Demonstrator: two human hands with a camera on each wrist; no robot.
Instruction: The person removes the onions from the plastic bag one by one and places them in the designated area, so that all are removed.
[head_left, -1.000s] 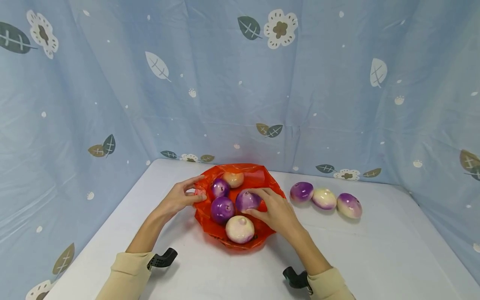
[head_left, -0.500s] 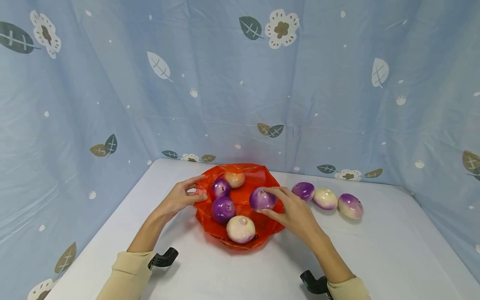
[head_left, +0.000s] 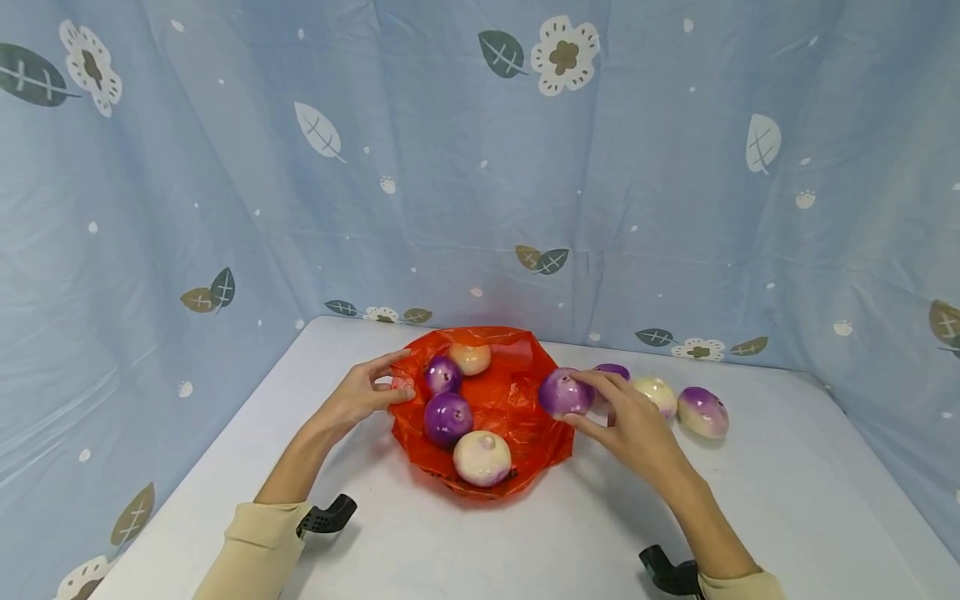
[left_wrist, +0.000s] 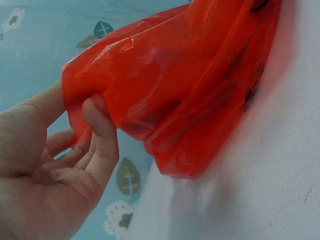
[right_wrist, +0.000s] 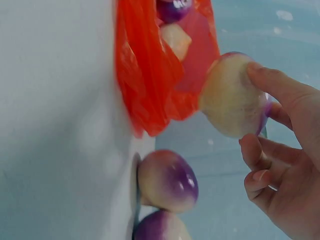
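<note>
A red plastic bag (head_left: 517,412) lies spread wide on the white table, its mouth upward. Inside are two purple onions (head_left: 448,419), a cream-white onion (head_left: 482,458) and an orange one (head_left: 470,359). My left hand (head_left: 358,392) pinches the bag's left rim, thumb on one side and fingers behind the plastic (left_wrist: 145,85). Over the bag's right rim, my right hand (head_left: 636,423) holds a glossy purple onion (head_left: 564,393) between thumb and fingertips. From the right wrist view, that onion's underside (right_wrist: 232,97) is pale cream.
On the table right of the bag, a purple onion (head_left: 613,370), a cream one (head_left: 657,395) and a purple-and-white one (head_left: 703,413) form a row. My right hand partly hides the first two. A blue patterned curtain (head_left: 450,167) hangs behind the white table (head_left: 480,550).
My right hand has lifted the purple onion from inside the bag and carried it right, to the bag's right rim. My left hand keeps its place on the left rim.
</note>
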